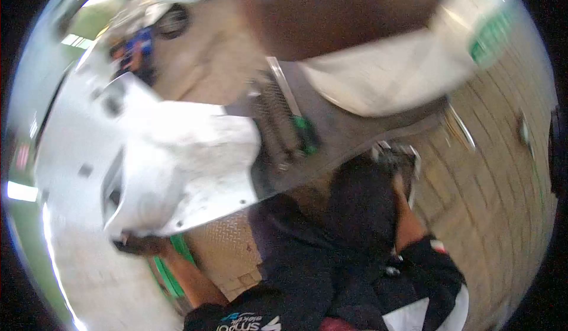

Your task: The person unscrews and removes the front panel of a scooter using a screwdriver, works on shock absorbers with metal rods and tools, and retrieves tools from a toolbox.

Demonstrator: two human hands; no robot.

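A large white body panel (189, 159) with small holes along its edge fills the left middle of the head view. My left hand (142, 245), dark and blurred, is closed at the panel's lower left corner. Joined to or lying against the panel is a dark grey ribbed plastic part (349, 124). On that part rests a screwdriver (304, 134) with a green and black handle and a long metal shaft. My right hand (403, 180) is low on the right, beside my dark trouser leg, at a blurred black and silver thing (396, 156). Its fingers do not show clearly.
A brown seat-like shape (343, 11) and a pale curved panel (396, 70) with green marking are at the top. A brick floor (491, 171) lies right. A wheel (171, 20) and a person in blue (139, 50) are far left. A green bar (170, 275) stands below.
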